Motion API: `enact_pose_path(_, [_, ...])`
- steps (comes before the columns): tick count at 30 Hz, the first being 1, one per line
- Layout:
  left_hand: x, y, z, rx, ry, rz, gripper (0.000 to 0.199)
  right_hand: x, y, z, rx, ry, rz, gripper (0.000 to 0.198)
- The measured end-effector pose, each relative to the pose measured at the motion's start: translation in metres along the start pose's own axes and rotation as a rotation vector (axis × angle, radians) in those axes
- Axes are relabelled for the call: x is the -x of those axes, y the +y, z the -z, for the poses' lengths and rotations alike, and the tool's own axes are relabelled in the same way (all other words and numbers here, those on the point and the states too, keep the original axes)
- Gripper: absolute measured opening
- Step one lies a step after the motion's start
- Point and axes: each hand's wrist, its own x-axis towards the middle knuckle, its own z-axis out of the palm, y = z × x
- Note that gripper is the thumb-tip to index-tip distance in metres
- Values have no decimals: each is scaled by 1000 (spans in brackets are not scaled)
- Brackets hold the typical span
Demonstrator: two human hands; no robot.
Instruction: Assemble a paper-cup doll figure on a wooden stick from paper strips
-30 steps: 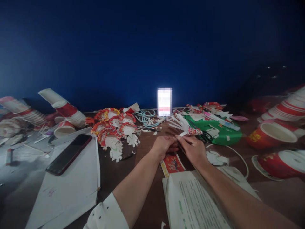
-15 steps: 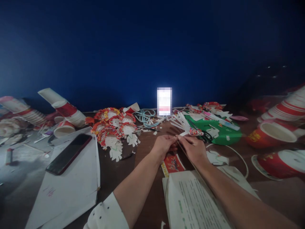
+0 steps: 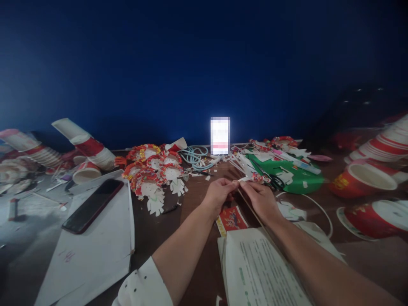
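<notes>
- Lowered since earlier frame, just beyond fingertips: white fringed paper piece with red-patterned edge (image 3: 249,171), exposing more of black-handled scissors (image 3: 276,182) to its right.
- In left hand (image 3: 221,195): pinching near end, thumb to index.
- In right hand (image 3: 259,199): pinching same end, nearly meeting left fingertips.
- Curled inward, with forearms converging over brown table (image 3: 197,250).
</notes>
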Motion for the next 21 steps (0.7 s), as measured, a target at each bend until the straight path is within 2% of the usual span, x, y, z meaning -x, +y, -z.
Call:
enact_pose_path(5, [-4, -1, 4, 17, -9, -20, 44, 0, 3, -1, -1, -99, 86, 28])
enact_pose_path(13, [-2, 0, 5, 22, 0, 3, 45, 1, 5, -3, 38, -147, 33, 33])
enact_pose_path(21, [-5, -2, 6, 122, -1, 39, 42, -2, 6, -3, 105, -102, 104, 32])
